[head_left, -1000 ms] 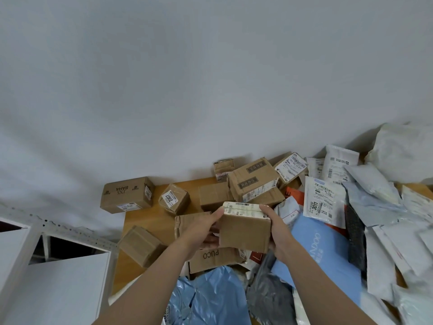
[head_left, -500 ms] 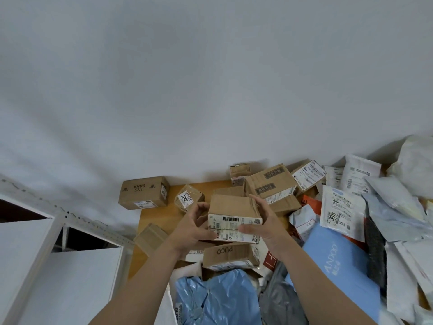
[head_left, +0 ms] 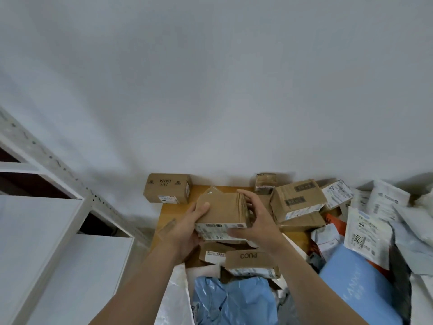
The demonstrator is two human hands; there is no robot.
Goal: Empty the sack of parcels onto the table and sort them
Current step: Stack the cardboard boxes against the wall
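Sack looks emptied; we judge sorting partly done. Our left hand (head_left: 187, 227) and right hand (head_left: 256, 225) clamp a small carton (head_left: 222, 211) from both sides over the counter (head_left: 293, 238). Cartons gathered at 12 o'clock, including the BAHA box (head_left: 167, 187); unsorted mailers (head_left: 365, 233) heaped at 3 o'clock.

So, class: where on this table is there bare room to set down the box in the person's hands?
Bare wooden table shows between the JNS BAHA box and the small box at the wall, and a strip at the left edge beside the left hand. The right side, past the right hand, is crowded with boxes and mailers.
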